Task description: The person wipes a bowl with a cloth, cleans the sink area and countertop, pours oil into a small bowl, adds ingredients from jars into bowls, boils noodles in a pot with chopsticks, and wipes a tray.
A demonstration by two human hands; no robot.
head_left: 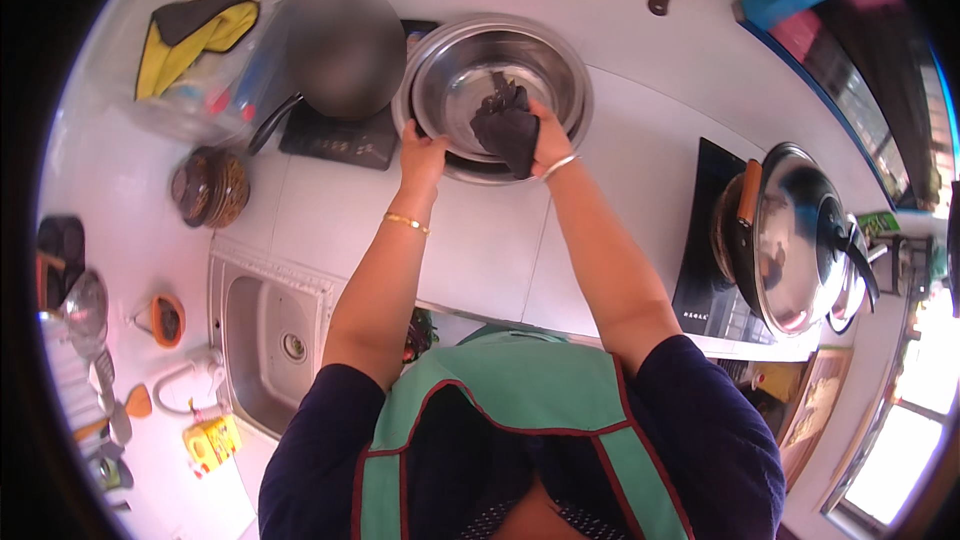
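The wide round stainless-steel basin [470,60], steadied at its near rim by the gripping left hand [422,152] while the right hand [548,140] pinches a dark crumpled cloth [507,125], may slide against the black wok [345,50] just beside it.

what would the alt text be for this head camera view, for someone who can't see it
Seen from above, a person's right hand presses a dark cloth inside a large steel bowl on a white counter, while the left hand holds the bowl's rim. A dark wok sits to the left, a lidded pan to the right and a sink at lower left.
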